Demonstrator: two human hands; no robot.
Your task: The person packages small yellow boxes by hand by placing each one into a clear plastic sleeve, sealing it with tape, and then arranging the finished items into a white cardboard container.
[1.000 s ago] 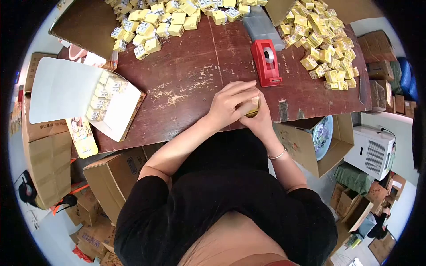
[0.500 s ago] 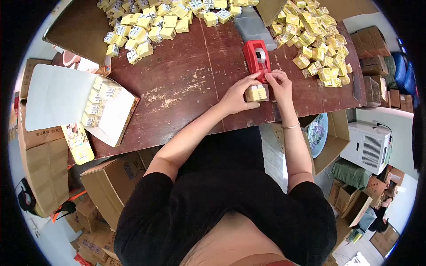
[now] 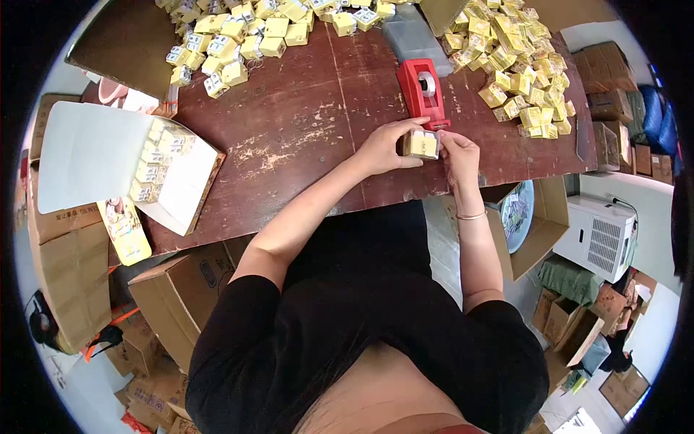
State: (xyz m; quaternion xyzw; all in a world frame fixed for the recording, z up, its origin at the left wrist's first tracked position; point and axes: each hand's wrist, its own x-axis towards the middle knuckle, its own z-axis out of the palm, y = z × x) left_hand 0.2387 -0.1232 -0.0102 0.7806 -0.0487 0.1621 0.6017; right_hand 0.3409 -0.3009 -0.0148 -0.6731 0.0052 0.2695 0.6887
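My left hand (image 3: 390, 150) is wrapped round a small yellow block in a clear case (image 3: 423, 144), thumb on the near side and fingers on the far side. My right hand (image 3: 460, 153) is closed in a pinch at the right edge of this case. Whatever its fingertips hold is too small to make out. Just beyond both hands stands a red tape dispenser (image 3: 423, 94) with a roll of tape (image 3: 427, 84) in it; its near end is close to my left fingers.
Yellow-and-white blocks (image 3: 275, 29) are heaped at the back left, yellow packed boxes (image 3: 531, 87) at the right. Grey plastic cases (image 3: 410, 40) lie behind the dispenser. An open white carton (image 3: 186, 181) with several blocks stands left. A cardboard box (image 3: 546, 217) is below the table's right edge.
My right hand has moved from the dispenser's near end to the right edge of the clear case. My left hand has tilted the case so its face shows more.
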